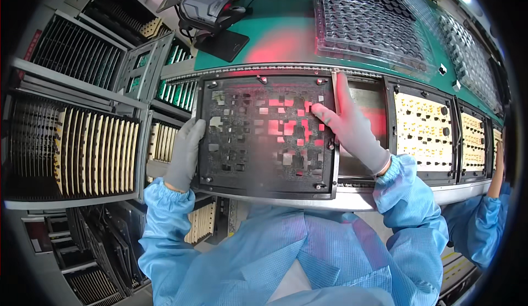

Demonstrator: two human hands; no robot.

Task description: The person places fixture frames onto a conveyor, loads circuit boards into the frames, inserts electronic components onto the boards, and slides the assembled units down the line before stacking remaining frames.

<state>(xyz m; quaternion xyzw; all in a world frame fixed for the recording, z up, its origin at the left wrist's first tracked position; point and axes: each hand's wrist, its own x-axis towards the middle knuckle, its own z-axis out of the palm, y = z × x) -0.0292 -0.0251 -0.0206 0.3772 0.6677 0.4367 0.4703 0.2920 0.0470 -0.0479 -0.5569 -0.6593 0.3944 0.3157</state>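
Observation:
A square black fixture plate point(253, 165) with many small cut-outs and metal posts lies over the conveyor rails in front of me. My left hand point(186, 152), in a grey glove, grips its left edge, with the fingertips at the rim. My right hand point(355, 132), also gloved, holds the right edge; its thumb reaches over the plate's face and its index finger points along the rim. Red light shines through and onto the plate's right half. To the right sits another black fixture point(391, 113) bearing a cream board panel point(423, 132) with black round parts.
Slotted racks point(99, 157) of cream boards stand at the left. A barcode scanner point(206, 11) and a black pad point(224, 45) are on the green mat point(286, 17). Clear trays point(374, 25) of black round parts stand behind. Another person's blue sleeve point(484, 223) is at far right.

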